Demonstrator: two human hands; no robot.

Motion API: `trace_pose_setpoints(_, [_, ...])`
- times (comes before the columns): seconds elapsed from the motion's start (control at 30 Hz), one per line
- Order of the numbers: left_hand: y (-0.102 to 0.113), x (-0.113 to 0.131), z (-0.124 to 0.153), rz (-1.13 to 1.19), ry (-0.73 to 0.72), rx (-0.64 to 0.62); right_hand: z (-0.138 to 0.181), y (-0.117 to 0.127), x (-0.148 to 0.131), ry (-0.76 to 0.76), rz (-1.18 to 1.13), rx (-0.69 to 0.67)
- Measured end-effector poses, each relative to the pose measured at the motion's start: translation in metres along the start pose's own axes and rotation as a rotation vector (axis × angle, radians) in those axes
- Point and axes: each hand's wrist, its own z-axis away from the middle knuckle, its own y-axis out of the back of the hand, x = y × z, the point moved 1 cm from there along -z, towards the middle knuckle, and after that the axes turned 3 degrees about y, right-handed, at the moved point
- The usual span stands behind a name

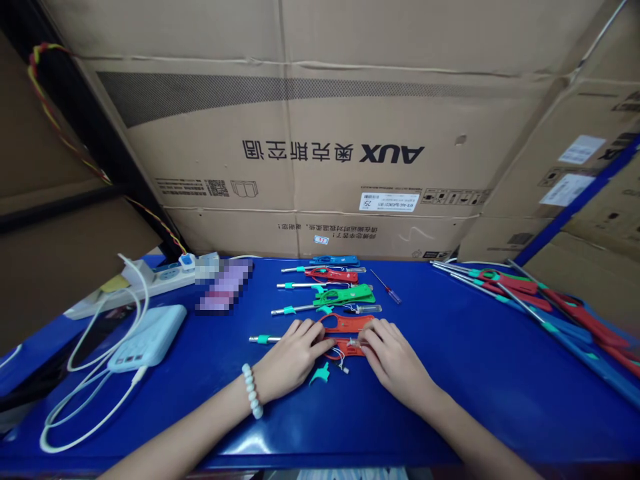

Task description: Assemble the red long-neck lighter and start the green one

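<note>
In the head view my left hand, with a pale bead bracelet at the wrist, closes over the left end of an orange-red plastic handle shell. A metal rod with a teal band runs out from under it to the left. My right hand pinches the right end of that shell, where a small whitish part sits between the hands. A second orange shell half lies just behind. Thin white wires with a small connector hang out in front, beside a loose teal clip.
Behind lie green, red and blue handles with rods. A screwdriver is to their right. More rods and handles pile at far right. At left are a power bank, cables and a power strip. Cardboard walls the back.
</note>
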Motion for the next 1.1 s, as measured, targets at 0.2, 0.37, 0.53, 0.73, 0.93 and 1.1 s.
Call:
trace_pose_setpoints(0.2, [0.000,0.001,0.001,0.004,-0.011,0.012,0.001,-0.005,-0.014,0.126,-0.076,-0.076])
trace_pose_setpoints(0.37, [0.000,0.000,0.001,0.027,-0.008,0.048,0.001,-0.015,-0.017,0.205,-0.021,-0.037])
trace_pose_setpoints(0.53, [-0.002,-0.002,0.001,0.066,-0.027,0.062,-0.001,-0.015,-0.015,0.169,-0.022,0.017])
trace_pose_setpoints(0.73, [-0.003,-0.004,0.001,0.103,-0.017,0.057,-0.001,-0.017,-0.012,0.107,-0.067,0.043])
trace_pose_setpoints(0.93, [-0.004,-0.005,0.002,0.084,-0.031,0.063,-0.002,-0.020,-0.006,0.008,-0.130,0.065])
trace_pose_setpoints(1.1, [-0.005,-0.005,0.002,0.077,-0.015,0.029,-0.002,-0.023,-0.004,-0.055,-0.239,0.076])
